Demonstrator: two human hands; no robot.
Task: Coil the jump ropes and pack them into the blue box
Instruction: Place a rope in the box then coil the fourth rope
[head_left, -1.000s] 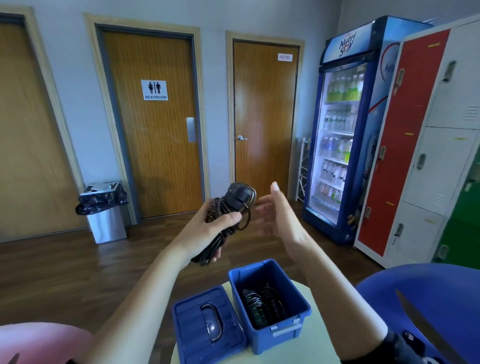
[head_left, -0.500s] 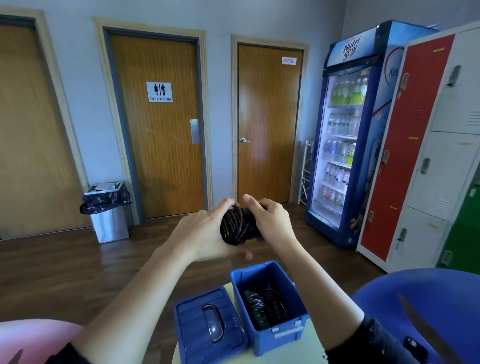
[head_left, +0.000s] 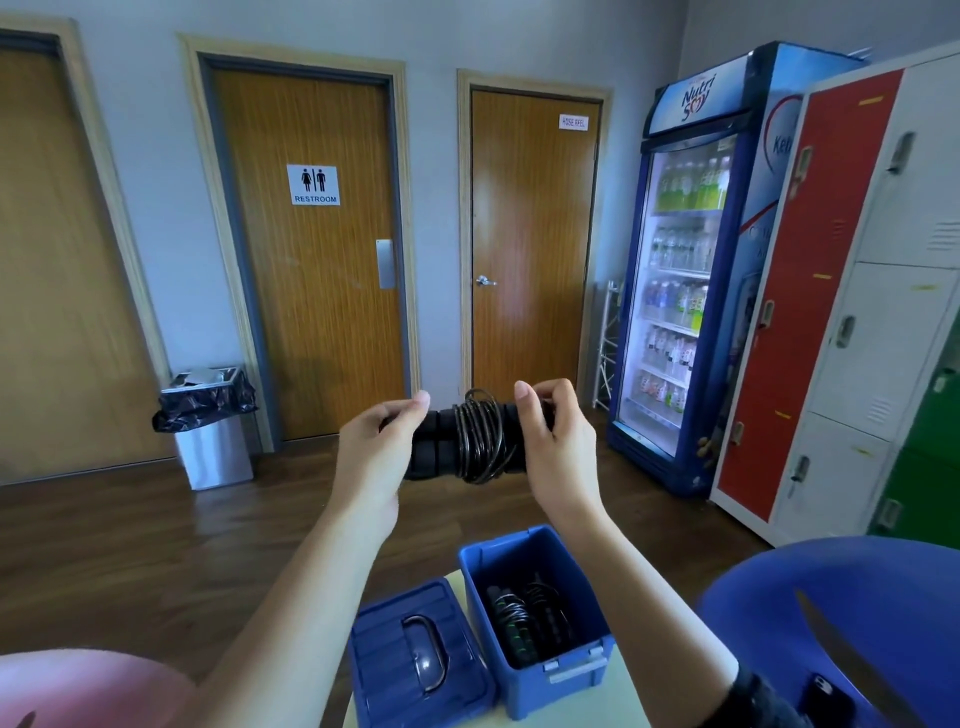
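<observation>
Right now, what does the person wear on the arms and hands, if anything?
Both forearms are bare down to the wrists. The left hand and the right hand have no gloves, and no ring, watch or bracelet is visible. A black sleeve covers the right arm from about the elbow upward; on the left arm no sleeve is in view.

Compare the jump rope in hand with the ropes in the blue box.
The held jump rope is in the air, gripped at its ends by left hand and right hand; the boxed ropes lie inside the blue box. The held jump rope looks all dark; the boxed ropes show green marks. Both are coiled.
</observation>
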